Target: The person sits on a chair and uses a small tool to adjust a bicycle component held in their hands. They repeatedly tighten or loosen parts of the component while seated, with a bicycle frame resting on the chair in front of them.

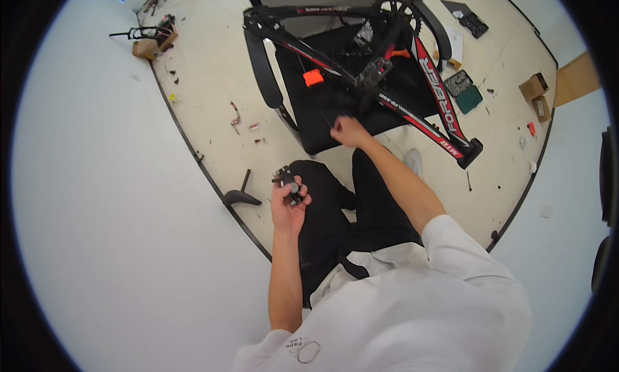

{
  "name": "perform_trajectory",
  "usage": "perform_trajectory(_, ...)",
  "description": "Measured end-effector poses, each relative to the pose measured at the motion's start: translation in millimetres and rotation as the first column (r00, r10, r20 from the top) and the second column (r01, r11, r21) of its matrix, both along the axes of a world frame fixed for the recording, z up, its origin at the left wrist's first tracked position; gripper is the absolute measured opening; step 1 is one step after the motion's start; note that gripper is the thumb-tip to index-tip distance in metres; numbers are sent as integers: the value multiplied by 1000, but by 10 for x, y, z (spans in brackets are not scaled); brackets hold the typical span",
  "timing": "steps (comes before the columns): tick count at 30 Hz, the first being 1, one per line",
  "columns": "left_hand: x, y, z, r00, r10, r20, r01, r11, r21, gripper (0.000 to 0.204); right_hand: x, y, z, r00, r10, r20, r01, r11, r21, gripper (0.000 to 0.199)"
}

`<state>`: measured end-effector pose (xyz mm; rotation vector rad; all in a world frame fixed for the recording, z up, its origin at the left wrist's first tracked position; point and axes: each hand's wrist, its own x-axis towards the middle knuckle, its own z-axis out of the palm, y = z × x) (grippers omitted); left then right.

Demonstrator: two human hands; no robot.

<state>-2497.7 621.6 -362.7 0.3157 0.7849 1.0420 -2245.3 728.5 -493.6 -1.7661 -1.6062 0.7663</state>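
One black mechanical part (294, 187) gripped in left hand (290, 215), near left | likely stiff, dense; best held by its body (knobbly edges) | right hand (348, 132), farther, blurred: grip unclear

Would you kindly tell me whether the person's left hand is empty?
No, the left hand holds a small dark mechanical part.

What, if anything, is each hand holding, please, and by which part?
Left hand: small black-and-silver metal mechanism, by its sides. Right hand: too blurred to tell.
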Motion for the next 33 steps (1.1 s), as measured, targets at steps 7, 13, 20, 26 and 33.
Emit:
perform_trajectory(7,-393,-621,35,999,-43,33,41,998,52,39,-416,-1624,668,705,-47,-708,-267,906,-327,18)
perform_trajectory(13,-521,-1236,-128,976,-147,162,143,989,40,36,-536,-2523,1125,574,-56,-817,-245,940,-237,13)
perform_trajectory(20,-140,-1377,221,926,-161,341,137,986,93,22,-610,-2984,1659,566,125,-815,-205,979,8,11)
perform_trajectory(26,-6,-1808,558,906,-300,299,241,946,218,27,-543,-3478,2135,575,224,-787,-173,973,150,12)
perform_trajectory(33,-1,-1935,878,893,-353,279,253,906,339,26,-578,-3667,2349,348,361,-865,31,918,395,8)
